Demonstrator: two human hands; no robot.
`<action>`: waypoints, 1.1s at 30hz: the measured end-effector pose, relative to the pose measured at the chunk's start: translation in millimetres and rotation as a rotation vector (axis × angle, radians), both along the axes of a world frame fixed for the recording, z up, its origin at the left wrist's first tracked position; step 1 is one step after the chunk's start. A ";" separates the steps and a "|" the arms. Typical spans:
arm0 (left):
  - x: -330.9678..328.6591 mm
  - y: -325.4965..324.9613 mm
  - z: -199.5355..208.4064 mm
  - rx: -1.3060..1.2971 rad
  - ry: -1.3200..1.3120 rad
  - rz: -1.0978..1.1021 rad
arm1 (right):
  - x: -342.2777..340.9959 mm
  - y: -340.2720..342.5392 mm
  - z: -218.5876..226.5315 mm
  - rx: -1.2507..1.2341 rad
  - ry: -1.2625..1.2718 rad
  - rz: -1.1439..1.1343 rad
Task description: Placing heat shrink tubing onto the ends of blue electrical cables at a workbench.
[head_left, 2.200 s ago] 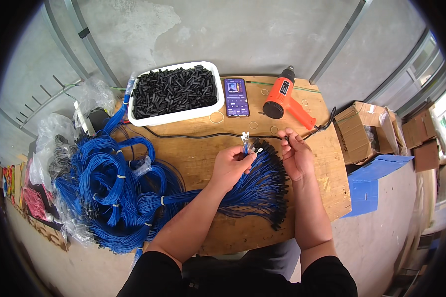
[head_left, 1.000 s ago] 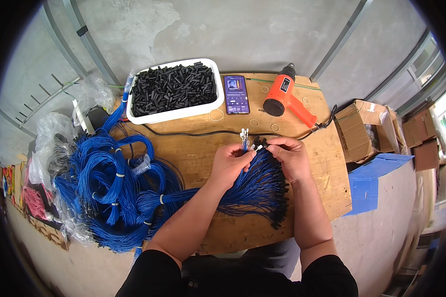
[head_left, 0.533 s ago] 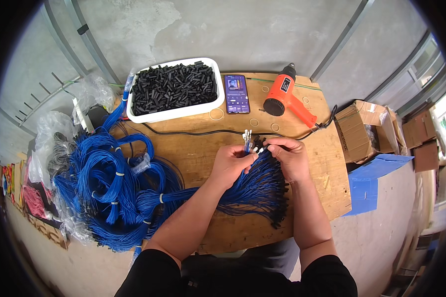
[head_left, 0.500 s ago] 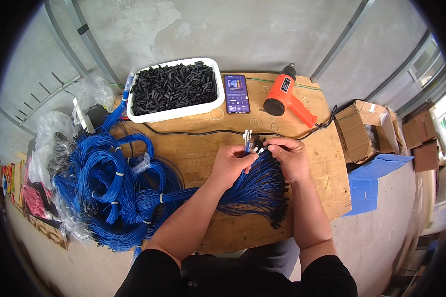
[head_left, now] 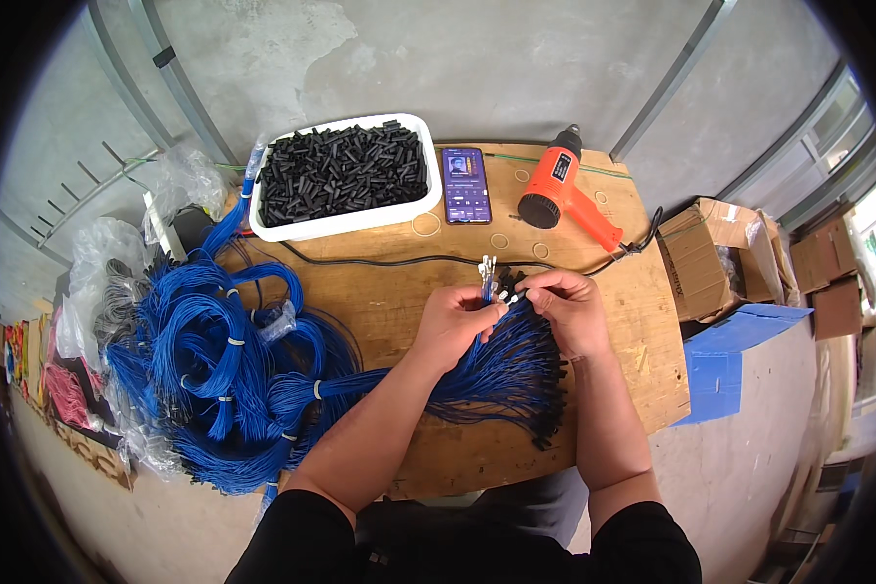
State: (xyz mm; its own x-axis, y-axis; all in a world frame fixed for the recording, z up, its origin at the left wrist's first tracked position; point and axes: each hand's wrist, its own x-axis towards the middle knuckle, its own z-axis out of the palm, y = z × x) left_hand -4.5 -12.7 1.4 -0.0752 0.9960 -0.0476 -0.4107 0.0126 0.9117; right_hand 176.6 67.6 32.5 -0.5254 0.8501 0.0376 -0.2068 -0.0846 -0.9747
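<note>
Closed around a small bunch of blue wires [head_left: 483, 292] is my left hand [head_left: 455, 323]. Pale, metallic-looking terminals [head_left: 488, 265] stick up from that bunch above the fingers. One white wire end [head_left: 506, 296] points out by my left thumb toward my right hand [head_left: 567, 310]. The right thumb and forefinger are pinched together beside it; what they hold is too small to make out. Under both hands a fan of blue wires [head_left: 482, 384] spreads over the table, its ends covered with black sleeves [head_left: 553, 389].
A white tub [head_left: 345, 230] full of short black sleeves [head_left: 346, 175] stands at the back, beside a phone [head_left: 467, 187] and an orange heat gun [head_left: 560, 185]. Its black cord crosses the wooden table [head_left: 380, 302]. Tied coils of blue wire [head_left: 204, 341] lie at left. Cardboard boxes [head_left: 701, 263] stand at right.
My right fingertips have shifted slightly up and left near the white wire end. The left hand and its bunch of wires have hardly moved.
</note>
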 end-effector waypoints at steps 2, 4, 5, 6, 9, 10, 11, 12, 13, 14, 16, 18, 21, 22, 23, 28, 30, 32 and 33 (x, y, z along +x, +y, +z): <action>-0.4 -0.1 0.7 -0.002 0.005 -0.009 | 0.3 0.7 0.5 0.015 0.011 0.020; -0.2 0.1 0.6 -0.001 0.004 -0.012 | -0.1 0.5 1.2 0.021 0.009 0.020; -0.3 0.1 0.6 0.000 0.002 -0.013 | -0.3 0.4 1.5 0.027 0.007 0.020; -0.4 0.1 0.6 0.000 0.002 -0.013 | 0.0 0.6 1.7 0.027 0.007 0.020; -0.7 0.0 -0.5 0.001 0.020 -0.014 | 0.6 0.9 2.4 0.008 -0.004 0.030; -0.6 0.1 -1.8 -0.002 0.014 -0.016 | 0.4 0.6 2.8 0.017 -0.006 0.030; -0.6 0.1 -2.1 -0.005 0.008 -0.018 | 0.2 0.4 2.9 0.025 -0.007 0.029; -0.7 0.0 -1.9 -0.005 0.008 -0.018 | -0.1 0.2 2.9 0.025 -0.007 0.030; -1.0 -0.4 -1.1 -0.004 0.010 -0.021 | -0.6 0.1 2.9 0.029 -0.011 0.035; -0.8 -0.6 0.0 -0.003 0.011 -0.025 | -0.5 -0.1 3.0 0.033 -0.016 0.038; 0.4 -1.7 4.0 -0.017 -0.007 -0.026 | 0.2 -0.6 3.8 0.026 -0.015 0.028; 1.0 -2.4 5.4 -0.029 -0.022 -0.023 | 1.0 0.1 4.0 0.020 -0.012 0.022; 2.1 -4.7 3.4 -0.006 -0.054 -0.002 | 3.2 1.2 2.9 0.007 -0.030 -0.006; 1.3 -4.7 2.1 -0.022 -0.043 0.006 | 2.2 0.9 3.2 0.016 -0.026 -0.013; 0.6 -4.7 0.6 -0.039 -0.031 0.015 | 0.8 0.2 3.3 0.024 -0.022 -0.019; -0.2 -2.5 -2.3 -0.019 0.005 0.011 | 0.2 2.7 7.0 -0.165 0.090 -0.026; -0.3 -2.4 -1.7 -0.012 0.022 0.009 | 3.6 5.2 5.1 -0.228 0.071 -0.010; -0.6 -2.0 -2.9 -0.002 0.032 -0.003 | 5.0 5.7 3.8 -0.330 0.079 0.058; -0.5 -1.7 -2.9 -0.001 0.032 -0.003 | 6.0 6.3 3.5 -0.329 0.079 0.058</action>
State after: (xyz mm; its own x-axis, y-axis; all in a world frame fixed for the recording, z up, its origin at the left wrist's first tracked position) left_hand -4.9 -14.5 -1.6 -0.0735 0.9962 -0.0468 -0.3817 0.0152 0.9242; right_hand 182.7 73.9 36.0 -0.5798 0.7920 -0.1913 -0.2664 -0.4061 -0.8741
